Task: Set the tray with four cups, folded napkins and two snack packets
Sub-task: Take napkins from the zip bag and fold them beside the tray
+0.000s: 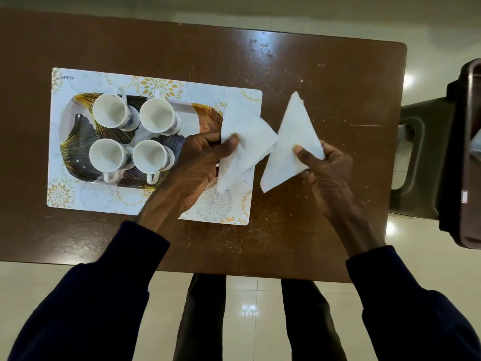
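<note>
My left hand (197, 162) pinching one folded napkin (242, 144) over the tray's (78, 152) right end, my right hand (325, 173) gripping a second triangle napkin (289, 149) above the bare table (312, 87), four cups (112, 113) standing on the tray, tray on a placemat (156, 82)

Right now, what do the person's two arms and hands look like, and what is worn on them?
Both arms wear long, dark navy sleeves that end at the wrists. The left sleeve and the right sleeve are plain, with no visible markings or cuffs of another colour. The left hand and the right hand are bare: no gloves, rings or watch can be seen.
</note>
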`<state>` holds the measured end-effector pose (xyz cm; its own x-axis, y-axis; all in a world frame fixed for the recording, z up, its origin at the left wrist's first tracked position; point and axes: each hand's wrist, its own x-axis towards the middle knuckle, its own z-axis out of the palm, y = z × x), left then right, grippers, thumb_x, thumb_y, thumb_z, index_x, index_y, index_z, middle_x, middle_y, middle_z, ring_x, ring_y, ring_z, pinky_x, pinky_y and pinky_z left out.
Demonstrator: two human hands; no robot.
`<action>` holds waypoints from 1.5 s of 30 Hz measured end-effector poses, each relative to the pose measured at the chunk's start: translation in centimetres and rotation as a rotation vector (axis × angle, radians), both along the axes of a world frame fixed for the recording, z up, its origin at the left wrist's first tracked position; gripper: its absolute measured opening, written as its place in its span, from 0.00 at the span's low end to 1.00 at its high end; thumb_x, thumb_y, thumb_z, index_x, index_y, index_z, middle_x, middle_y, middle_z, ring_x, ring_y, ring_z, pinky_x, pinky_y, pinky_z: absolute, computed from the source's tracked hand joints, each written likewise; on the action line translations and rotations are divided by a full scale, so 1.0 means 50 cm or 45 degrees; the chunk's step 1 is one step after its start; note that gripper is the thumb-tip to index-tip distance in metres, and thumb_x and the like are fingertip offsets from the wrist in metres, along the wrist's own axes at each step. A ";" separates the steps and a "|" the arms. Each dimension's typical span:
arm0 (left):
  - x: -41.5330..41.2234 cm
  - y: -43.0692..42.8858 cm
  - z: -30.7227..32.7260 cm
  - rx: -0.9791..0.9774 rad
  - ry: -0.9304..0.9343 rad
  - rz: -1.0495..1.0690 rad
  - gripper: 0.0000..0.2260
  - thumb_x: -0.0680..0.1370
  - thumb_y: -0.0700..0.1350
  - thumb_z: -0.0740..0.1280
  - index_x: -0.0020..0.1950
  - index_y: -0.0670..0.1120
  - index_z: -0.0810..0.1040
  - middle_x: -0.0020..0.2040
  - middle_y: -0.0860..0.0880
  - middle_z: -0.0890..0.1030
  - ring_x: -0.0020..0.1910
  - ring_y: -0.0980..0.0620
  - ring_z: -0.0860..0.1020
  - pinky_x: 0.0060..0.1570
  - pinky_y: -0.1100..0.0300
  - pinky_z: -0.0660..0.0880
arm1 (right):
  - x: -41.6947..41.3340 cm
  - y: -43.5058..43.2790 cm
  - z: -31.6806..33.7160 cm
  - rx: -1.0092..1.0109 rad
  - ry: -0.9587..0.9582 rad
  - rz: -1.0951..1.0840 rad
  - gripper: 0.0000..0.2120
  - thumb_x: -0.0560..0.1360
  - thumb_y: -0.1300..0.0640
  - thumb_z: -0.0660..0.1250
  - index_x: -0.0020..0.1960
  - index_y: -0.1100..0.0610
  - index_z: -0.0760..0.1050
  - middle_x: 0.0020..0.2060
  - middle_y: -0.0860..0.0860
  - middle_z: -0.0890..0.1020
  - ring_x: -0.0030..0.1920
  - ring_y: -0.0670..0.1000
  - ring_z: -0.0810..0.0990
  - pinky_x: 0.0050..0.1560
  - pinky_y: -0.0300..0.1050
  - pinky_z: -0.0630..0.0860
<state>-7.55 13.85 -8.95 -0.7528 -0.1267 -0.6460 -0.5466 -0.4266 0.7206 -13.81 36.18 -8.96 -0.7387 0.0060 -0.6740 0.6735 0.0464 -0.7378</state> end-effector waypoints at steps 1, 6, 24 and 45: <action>-0.001 -0.004 0.002 0.038 0.015 0.022 0.15 0.77 0.41 0.70 0.63 0.39 0.82 0.54 0.47 0.87 0.52 0.51 0.85 0.51 0.56 0.83 | -0.001 0.006 0.001 0.057 0.040 0.011 0.21 0.74 0.61 0.74 0.65 0.65 0.76 0.57 0.52 0.84 0.55 0.53 0.85 0.49 0.47 0.85; -0.005 0.006 0.002 0.197 0.013 0.032 0.13 0.76 0.42 0.71 0.60 0.40 0.83 0.53 0.49 0.88 0.52 0.53 0.86 0.51 0.58 0.82 | 0.003 -0.010 0.009 0.143 0.145 0.186 0.17 0.75 0.59 0.74 0.63 0.62 0.78 0.53 0.50 0.85 0.48 0.48 0.87 0.41 0.40 0.84; 0.000 0.033 -0.022 -0.341 -0.054 -0.140 0.09 0.75 0.41 0.77 0.50 0.55 0.85 0.42 0.64 0.87 0.45 0.62 0.86 0.43 0.66 0.82 | -0.004 -0.043 0.009 -0.222 -0.022 0.182 0.18 0.76 0.59 0.72 0.63 0.66 0.78 0.56 0.59 0.85 0.57 0.64 0.84 0.55 0.62 0.82; 0.049 -0.025 -0.044 -0.467 0.002 0.345 0.12 0.74 0.36 0.77 0.56 0.43 0.84 0.47 0.45 0.88 0.46 0.44 0.88 0.49 0.52 0.85 | -0.058 -0.173 -0.090 0.438 0.269 0.409 0.21 0.70 0.57 0.79 0.61 0.61 0.79 0.46 0.45 0.83 0.34 0.32 0.80 0.28 0.24 0.72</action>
<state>-5.12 12.62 -11.13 -0.6621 -0.5394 -0.5203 -0.4492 -0.2701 0.8516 -16.73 27.51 -13.43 -0.8596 -0.0483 -0.5087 0.4232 0.4905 -0.7618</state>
